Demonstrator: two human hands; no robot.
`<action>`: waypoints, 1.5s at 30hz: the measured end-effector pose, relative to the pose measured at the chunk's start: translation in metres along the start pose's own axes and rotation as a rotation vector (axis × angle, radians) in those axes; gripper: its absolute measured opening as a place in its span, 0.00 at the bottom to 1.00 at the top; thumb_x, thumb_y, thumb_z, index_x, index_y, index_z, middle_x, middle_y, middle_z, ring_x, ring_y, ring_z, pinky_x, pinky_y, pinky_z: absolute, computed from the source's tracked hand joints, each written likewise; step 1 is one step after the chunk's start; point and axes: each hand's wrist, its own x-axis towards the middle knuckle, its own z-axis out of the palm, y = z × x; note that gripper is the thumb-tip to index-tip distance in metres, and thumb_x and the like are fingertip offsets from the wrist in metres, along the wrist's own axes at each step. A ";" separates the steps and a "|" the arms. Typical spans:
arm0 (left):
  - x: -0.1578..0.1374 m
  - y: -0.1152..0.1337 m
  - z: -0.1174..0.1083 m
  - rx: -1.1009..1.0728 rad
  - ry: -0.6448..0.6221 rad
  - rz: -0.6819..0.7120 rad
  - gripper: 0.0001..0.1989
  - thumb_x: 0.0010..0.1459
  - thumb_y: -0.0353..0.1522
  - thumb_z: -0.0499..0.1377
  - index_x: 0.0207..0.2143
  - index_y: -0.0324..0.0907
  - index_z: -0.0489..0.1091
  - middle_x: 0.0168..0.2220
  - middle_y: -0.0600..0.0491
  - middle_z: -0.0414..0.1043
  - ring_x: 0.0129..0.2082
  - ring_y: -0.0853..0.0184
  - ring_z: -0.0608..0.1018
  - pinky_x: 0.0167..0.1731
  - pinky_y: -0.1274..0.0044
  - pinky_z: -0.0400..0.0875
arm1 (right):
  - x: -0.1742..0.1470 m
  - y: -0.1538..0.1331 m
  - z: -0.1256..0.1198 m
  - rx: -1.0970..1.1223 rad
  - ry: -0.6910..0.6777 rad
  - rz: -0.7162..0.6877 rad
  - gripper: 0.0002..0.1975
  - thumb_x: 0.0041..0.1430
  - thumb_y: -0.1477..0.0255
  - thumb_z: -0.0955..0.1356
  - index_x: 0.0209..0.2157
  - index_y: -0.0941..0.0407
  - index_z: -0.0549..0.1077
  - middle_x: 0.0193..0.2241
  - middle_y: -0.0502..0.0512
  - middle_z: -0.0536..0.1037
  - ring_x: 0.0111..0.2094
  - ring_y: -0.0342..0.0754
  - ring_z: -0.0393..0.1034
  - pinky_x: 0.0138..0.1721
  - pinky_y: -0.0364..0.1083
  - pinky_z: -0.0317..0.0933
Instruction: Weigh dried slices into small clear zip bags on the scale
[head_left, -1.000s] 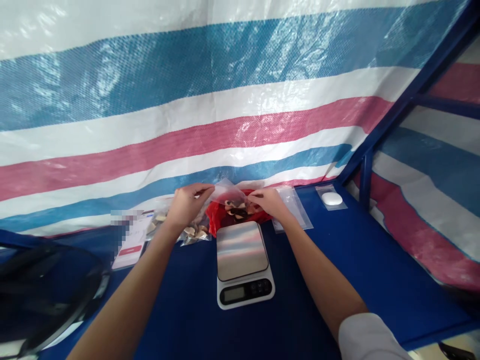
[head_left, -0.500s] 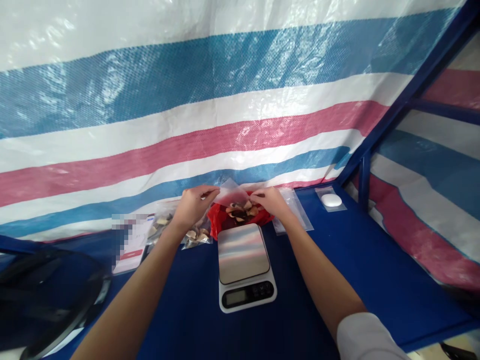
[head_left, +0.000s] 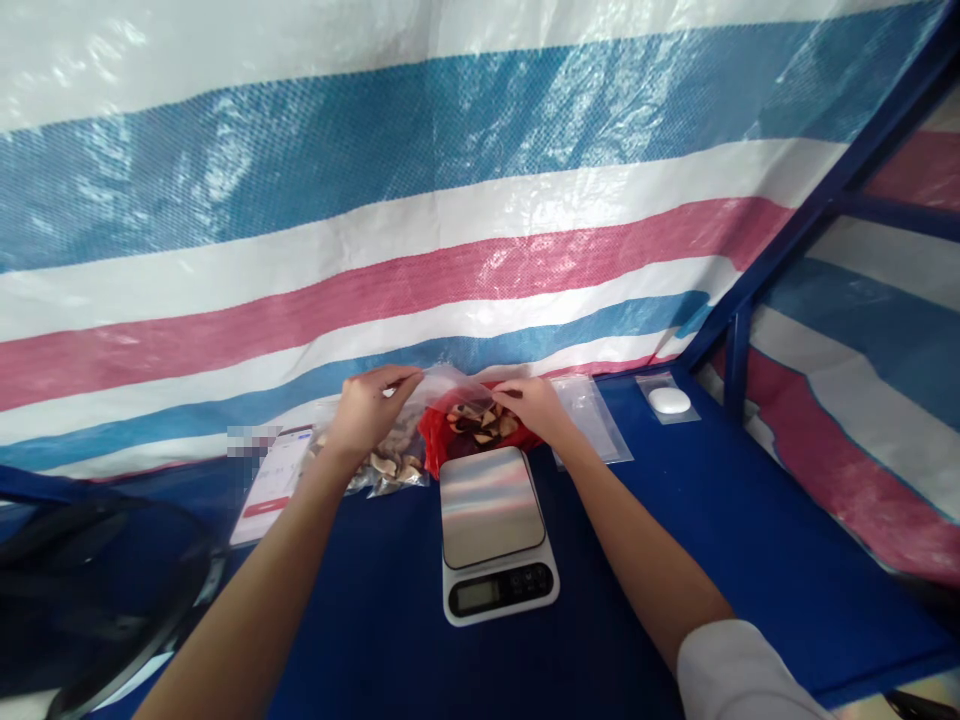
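Observation:
A clear plastic bag [head_left: 454, 385] is stretched between my two hands, above an open red bag [head_left: 442, 440]. My left hand [head_left: 373, 408] pinches the plastic bag's left side. Its right side is pinched by my right hand [head_left: 531, 402]. Inside the red bag lie dried brown-and-cream slices [head_left: 484, 425], whose kind I cannot tell. Just in front stands a white kitchen scale [head_left: 495, 530] with a bare metal plate. Beside my left hand, clear bags filled with similar pale pieces [head_left: 394, 465] lie on the blue table [head_left: 615, 600].
Flat clear bags [head_left: 592, 415] lie right of the red bag. A white rounded case [head_left: 669, 401] rests on a small bag farther right. At left are a phone [head_left: 274, 485] and a black round object [head_left: 112, 590]. A striped tarp [head_left: 420, 270] hangs behind the table.
My left hand has moved slightly left, away from my right hand, and the clear plastic bag is now pulled wider and lies lower. The view has shifted a little.

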 end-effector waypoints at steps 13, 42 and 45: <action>0.000 -0.003 0.003 -0.014 -0.057 -0.073 0.15 0.60 0.44 0.58 0.36 0.47 0.81 0.40 0.51 0.84 0.41 0.56 0.83 0.45 0.71 0.75 | -0.001 0.003 0.000 0.168 -0.039 0.022 0.08 0.61 0.68 0.70 0.34 0.54 0.82 0.33 0.54 0.84 0.37 0.51 0.78 0.43 0.47 0.69; -0.010 -0.011 -0.014 -0.237 -0.024 -0.185 0.16 0.54 0.45 0.63 0.36 0.43 0.82 0.34 0.51 0.83 0.37 0.59 0.83 0.39 0.74 0.73 | -0.007 0.002 0.010 0.614 -0.037 0.126 0.13 0.56 0.60 0.71 0.34 0.55 0.82 0.29 0.53 0.82 0.29 0.47 0.75 0.36 0.46 0.72; -0.014 -0.014 -0.014 -0.236 -0.041 -0.189 0.16 0.53 0.45 0.63 0.35 0.43 0.82 0.34 0.51 0.83 0.37 0.59 0.83 0.38 0.74 0.73 | -0.010 -0.003 0.009 0.659 -0.024 0.133 0.14 0.55 0.58 0.72 0.33 0.55 0.81 0.28 0.53 0.81 0.29 0.47 0.74 0.35 0.46 0.72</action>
